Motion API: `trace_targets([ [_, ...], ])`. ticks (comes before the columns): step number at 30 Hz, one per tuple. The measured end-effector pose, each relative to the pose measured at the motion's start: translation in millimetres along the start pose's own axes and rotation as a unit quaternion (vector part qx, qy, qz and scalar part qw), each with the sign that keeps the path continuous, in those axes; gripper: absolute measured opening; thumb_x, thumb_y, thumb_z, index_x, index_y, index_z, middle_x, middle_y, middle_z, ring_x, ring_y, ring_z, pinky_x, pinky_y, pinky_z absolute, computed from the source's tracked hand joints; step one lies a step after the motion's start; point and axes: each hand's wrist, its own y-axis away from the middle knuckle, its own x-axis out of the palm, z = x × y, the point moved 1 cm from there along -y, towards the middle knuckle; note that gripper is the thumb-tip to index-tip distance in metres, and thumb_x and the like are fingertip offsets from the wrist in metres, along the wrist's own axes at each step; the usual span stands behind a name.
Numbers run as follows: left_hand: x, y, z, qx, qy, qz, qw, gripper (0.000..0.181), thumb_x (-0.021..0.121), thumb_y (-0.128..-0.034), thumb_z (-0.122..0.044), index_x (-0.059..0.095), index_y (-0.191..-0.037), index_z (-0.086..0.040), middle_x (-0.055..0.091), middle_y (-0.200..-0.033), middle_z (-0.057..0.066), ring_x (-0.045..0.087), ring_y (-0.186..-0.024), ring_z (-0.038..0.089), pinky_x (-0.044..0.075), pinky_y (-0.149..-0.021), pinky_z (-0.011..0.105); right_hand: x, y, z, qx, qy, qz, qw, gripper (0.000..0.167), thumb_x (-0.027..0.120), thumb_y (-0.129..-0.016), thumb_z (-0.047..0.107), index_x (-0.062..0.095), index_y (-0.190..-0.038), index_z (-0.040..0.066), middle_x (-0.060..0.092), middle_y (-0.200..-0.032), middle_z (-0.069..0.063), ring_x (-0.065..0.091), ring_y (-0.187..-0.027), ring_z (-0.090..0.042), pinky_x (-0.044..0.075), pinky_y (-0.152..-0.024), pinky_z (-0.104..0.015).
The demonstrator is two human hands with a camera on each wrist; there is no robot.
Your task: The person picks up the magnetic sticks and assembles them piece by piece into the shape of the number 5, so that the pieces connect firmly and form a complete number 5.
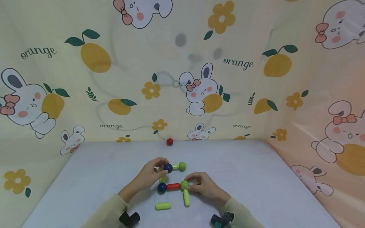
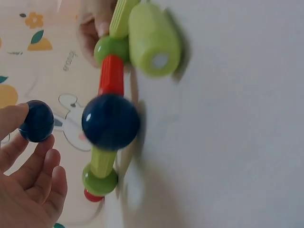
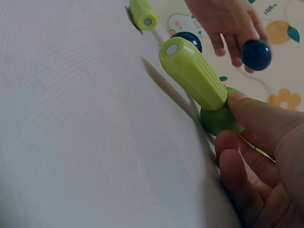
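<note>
Here, left hand [image 1: 147,173] pinching blue ball [image 1: 168,168], right hand [image 1: 206,185] pinching green ball [image 1: 184,184], far table edge [image 1: 228,141] well beyond.

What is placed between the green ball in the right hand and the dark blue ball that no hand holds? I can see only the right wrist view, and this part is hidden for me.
Observer: A red ridged rod spans between them, from the green ball pinched by the right hand to that dark blue ball.

Operator: Thank you. Is there also some ball of another colour outside my view?

Observer: Yes, the head view shows a red ball at the far edge of the white table.
</note>
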Motion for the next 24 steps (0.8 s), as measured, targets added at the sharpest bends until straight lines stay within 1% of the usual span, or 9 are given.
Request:
trace_targets([
  [3,5.8,5.4,0.3,0.012,0.006,0.020,0.9997,0.033,0.070,-0.0956,-0.021,0.061,-0.126,-0.010,0.068,-0.118,0.001,0.058,-0.108,0.017,0.049,-0.089,0.031,-0.7,0.3,-0.9,-0.003,0.004,-0.003,1.0000,0.031,0.074,-0.092,0.016,0.071,-0.120,0.005,0.072,-0.114,-0.012,0.050,-0.056,-0.003,0.045,-0.052,-0.017],
  [9,15.1,21.3,-5.0,0.036,0.013,0.046,0.9982,0.033,0.071,-0.0953,-0.023,0.062,-0.125,-0.011,0.066,-0.121,0.000,0.058,-0.110,0.018,0.051,-0.089,0.030,-0.7,-1.0,-2.2,-0.012,-0.001,-0.003,0.9999,0.031,0.074,-0.092,0.016,0.070,-0.120,0.003,0.073,-0.115,-0.014,0.051,-0.055,-0.001,0.045,-0.052,-0.016],
  [13,21.6,31.6,-9.5,0.063,0.013,0.060,0.9961,0.033,0.071,-0.0953,-0.024,0.061,-0.124,-0.013,0.066,-0.120,-0.002,0.060,-0.110,0.017,0.052,-0.089,0.030,0.1,-1.1,-4.6,-0.019,-0.003,-0.002,0.9998,0.030,0.074,-0.092,0.014,0.070,-0.120,0.002,0.072,-0.116,-0.016,0.052,-0.055,-0.001,0.046,-0.052,-0.016],
  [16,25.7,35.6,-14.2,0.083,-0.003,0.069,0.9942,0.033,0.072,-0.0941,-0.027,0.061,-0.123,-0.014,0.066,-0.116,-0.004,0.061,-0.108,0.014,0.053,-0.090,0.028,0.1,-0.2,-3.9,-0.015,-0.005,-0.004,0.9999,0.030,0.074,-0.092,0.014,0.070,-0.120,0.002,0.073,-0.116,-0.016,0.052,-0.055,-0.002,0.046,-0.053,-0.017],
  [18,28.4,37.5,-16.9,0.089,-0.010,0.074,0.9932,0.034,0.073,-0.0932,-0.028,0.061,-0.121,-0.014,0.067,-0.115,-0.005,0.062,-0.107,0.012,0.054,-0.090,0.028,0.2,0.3,-2.9,-0.010,-0.006,-0.003,0.9999,0.031,0.073,-0.092,0.014,0.070,-0.120,0.003,0.073,-0.114,-0.015,0.051,-0.055,-0.002,0.046,-0.053,-0.017],
  [21,34.5,40.4,-19.3,0.101,-0.011,0.085,0.9912,0.035,0.075,-0.0915,-0.028,0.062,-0.120,-0.013,0.067,-0.115,-0.006,0.063,-0.108,0.009,0.055,-0.094,0.029,0.4,0.1,-2.1,-0.008,-0.001,-0.002,1.0000,0.030,0.073,-0.093,0.015,0.070,-0.121,0.004,0.073,-0.110,-0.014,0.050,-0.055,-0.002,0.045,-0.052,-0.017],
  [24,41.9,43.5,-22.2,0.116,-0.004,0.110,0.9872,0.034,0.077,-0.0899,-0.025,0.062,-0.119,-0.013,0.068,-0.117,-0.005,0.063,-0.111,0.007,0.054,-0.099,0.030,-0.1,-1.0,-1.1,-0.019,0.009,0.001,0.9998,0.030,0.073,-0.093,0.016,0.070,-0.121,0.004,0.073,-0.109,-0.014,0.049,-0.055,-0.001,0.044,-0.053,-0.016],
])
